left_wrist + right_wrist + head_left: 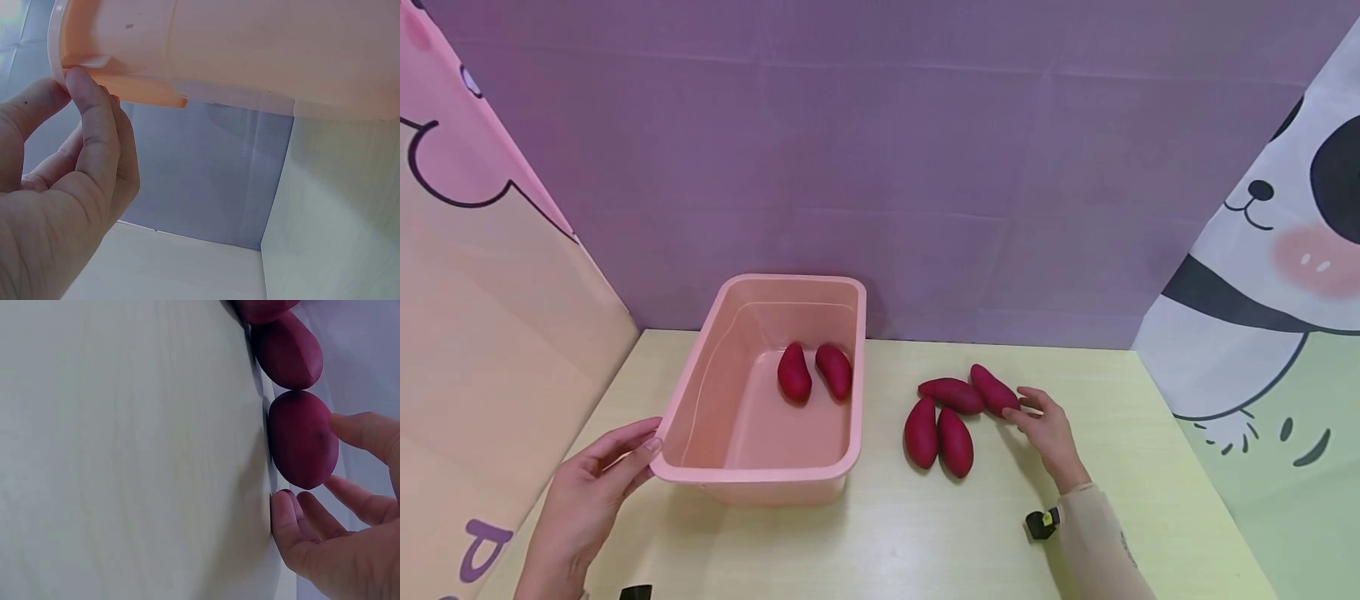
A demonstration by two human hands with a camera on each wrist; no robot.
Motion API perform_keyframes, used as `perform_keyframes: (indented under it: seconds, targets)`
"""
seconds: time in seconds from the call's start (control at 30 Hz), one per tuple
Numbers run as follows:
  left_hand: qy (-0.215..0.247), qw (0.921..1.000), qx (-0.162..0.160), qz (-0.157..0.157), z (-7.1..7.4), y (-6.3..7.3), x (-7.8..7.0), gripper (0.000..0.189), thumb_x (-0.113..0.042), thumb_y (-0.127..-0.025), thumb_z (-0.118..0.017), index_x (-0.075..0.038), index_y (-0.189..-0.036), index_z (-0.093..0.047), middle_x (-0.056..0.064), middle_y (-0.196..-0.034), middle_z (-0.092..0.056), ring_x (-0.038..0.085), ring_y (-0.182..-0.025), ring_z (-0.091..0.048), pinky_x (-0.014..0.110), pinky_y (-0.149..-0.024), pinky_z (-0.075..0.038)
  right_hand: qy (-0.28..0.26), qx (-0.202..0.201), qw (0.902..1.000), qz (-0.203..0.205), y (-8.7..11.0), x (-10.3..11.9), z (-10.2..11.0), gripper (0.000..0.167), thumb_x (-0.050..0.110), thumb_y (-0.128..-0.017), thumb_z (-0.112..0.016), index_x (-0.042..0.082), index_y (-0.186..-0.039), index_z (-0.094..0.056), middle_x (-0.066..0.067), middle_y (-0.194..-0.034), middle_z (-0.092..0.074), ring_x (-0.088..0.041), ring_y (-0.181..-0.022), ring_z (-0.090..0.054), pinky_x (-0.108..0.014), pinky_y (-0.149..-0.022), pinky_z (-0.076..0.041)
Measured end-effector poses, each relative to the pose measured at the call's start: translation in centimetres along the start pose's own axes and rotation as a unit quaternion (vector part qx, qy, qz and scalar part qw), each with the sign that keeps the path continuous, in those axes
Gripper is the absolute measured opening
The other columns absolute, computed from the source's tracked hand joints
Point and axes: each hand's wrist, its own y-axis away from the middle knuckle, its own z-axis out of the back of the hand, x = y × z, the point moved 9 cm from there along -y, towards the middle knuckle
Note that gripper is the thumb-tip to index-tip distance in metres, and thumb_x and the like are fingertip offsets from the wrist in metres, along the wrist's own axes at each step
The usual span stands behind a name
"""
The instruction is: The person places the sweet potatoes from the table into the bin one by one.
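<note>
A pink plastic basin [790, 475] stands on the left half of the table. My left hand [583, 500] pinches its near left corner rim between thumb and fingers, seen close in the left wrist view. Two dark red sweet potatoes [794, 373] lie inside on the basin's floor. Several more sweet potatoes [956, 442] are grouped on the table right of the basin. Over the near end of the rightmost sweet potato [303, 439] is my right hand [1047, 433], its fingers spread and loosely bent. A fingertip touches that sweet potato, which rests on the table.
The pale wooden table [895, 542] meets a purple cloth backdrop [925, 183] at its far edge. Printed cloths hang at both sides, with a panda [1262, 275] on the right one. A small black device [1041, 524] sits by my right wrist.
</note>
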Motion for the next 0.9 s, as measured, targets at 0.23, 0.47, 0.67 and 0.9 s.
perform_keyframes:
  seconds: [0.23, 0.47, 0.67, 0.9]
  targets:
    - [-0.001, 1.0, -0.003, 0.009, 0.04, 0.04, -0.04, 0.03, 0.002, -0.095, -0.067, 0.001, -0.124, -0.069, -0.001, -0.109, -0.071, 0.01, -0.094, -0.069, 0.026, -0.084, -0.059, 0.036, 0.011, 0.9993, 0.004, -0.25, 0.0, -0.29, 0.057, 0.01, -0.092, -0.073, -0.005, -0.141, -0.048, -0.03, -0.134, -0.053, -0.04, -0.117, -0.058, -0.019, -0.083, -0.051]
    - [-0.002, 1.0, -0.004, 0.008, 0.05, 0.17, -0.15, 0.03, 0.002, -0.095, -0.067, 0.001, -0.125, -0.068, -0.001, -0.109, -0.071, 0.01, -0.094, -0.069, 0.025, -0.084, -0.059, 0.045, 0.008, 0.9989, 0.011, -0.5, 0.17, -0.57, 0.053, 0.008, -0.092, -0.072, -0.006, -0.138, -0.051, -0.03, -0.131, -0.055, -0.043, -0.115, -0.059, -0.024, -0.084, -0.051]
    - [0.003, 1.0, -0.001, -0.004, -0.04, 0.2, -0.24, 0.03, 0.004, -0.095, -0.066, 0.003, -0.125, -0.067, 0.0, -0.109, -0.071, 0.01, -0.094, -0.069, 0.026, -0.085, -0.058, 0.048, 0.008, 0.9987, 0.013, -0.72, 0.08, -0.68, 0.051, 0.009, -0.093, -0.071, -0.005, -0.138, -0.051, -0.03, -0.131, -0.055, -0.042, -0.115, -0.059, -0.021, -0.083, -0.05]
    - [0.005, 0.9999, 0.005, -0.011, -0.31, 0.16, -0.3, 0.03, 0.005, -0.095, -0.065, 0.004, -0.125, -0.067, 0.0, -0.11, -0.071, 0.01, -0.095, -0.069, 0.026, -0.085, -0.058, 0.044, 0.001, 0.999, 0.01, -0.72, 0.01, -0.51, 0.048, 0.007, -0.093, -0.07, -0.007, -0.136, -0.053, -0.03, -0.128, -0.056, -0.039, -0.115, -0.056, -0.015, -0.078, -0.049]
